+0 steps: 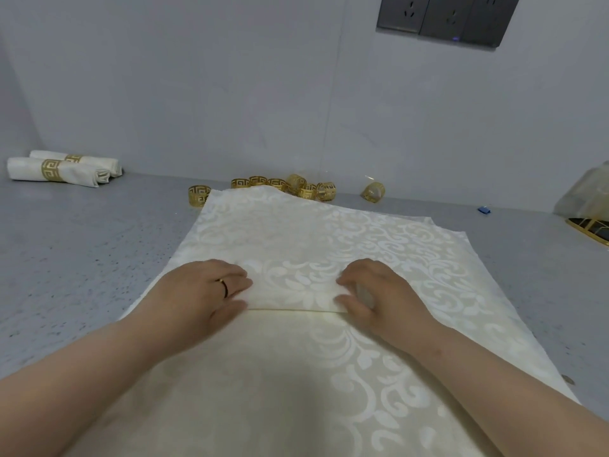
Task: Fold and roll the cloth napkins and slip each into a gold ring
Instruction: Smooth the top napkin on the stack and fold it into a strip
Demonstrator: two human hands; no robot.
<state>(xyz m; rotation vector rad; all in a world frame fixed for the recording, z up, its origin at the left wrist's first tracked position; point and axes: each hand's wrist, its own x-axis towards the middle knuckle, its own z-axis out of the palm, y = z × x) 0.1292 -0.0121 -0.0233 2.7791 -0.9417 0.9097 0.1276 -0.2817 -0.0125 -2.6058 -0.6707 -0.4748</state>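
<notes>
Napkin [296,232] is spread on the counter [82,258], near end cut off by the frame. Hands flank a crosswise fold, probably to keep the crease straight. Left hand [204,291] flat, pressing. Right hand [372,291] fingers curled on the fold, blurred, can't tell if pinching. Behind: loose rings [290,186]. Far left: two ringed rolls [62,169].

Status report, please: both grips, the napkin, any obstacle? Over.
Left grip flat on napkin fold. Right grip pinches fold edge. Napkin partly folded, not rolled. Gold rings at far edge.

Grey counter [82,258], cream napkin [313,239], gold rings [283,186], rolled napkins [59,169]
</notes>
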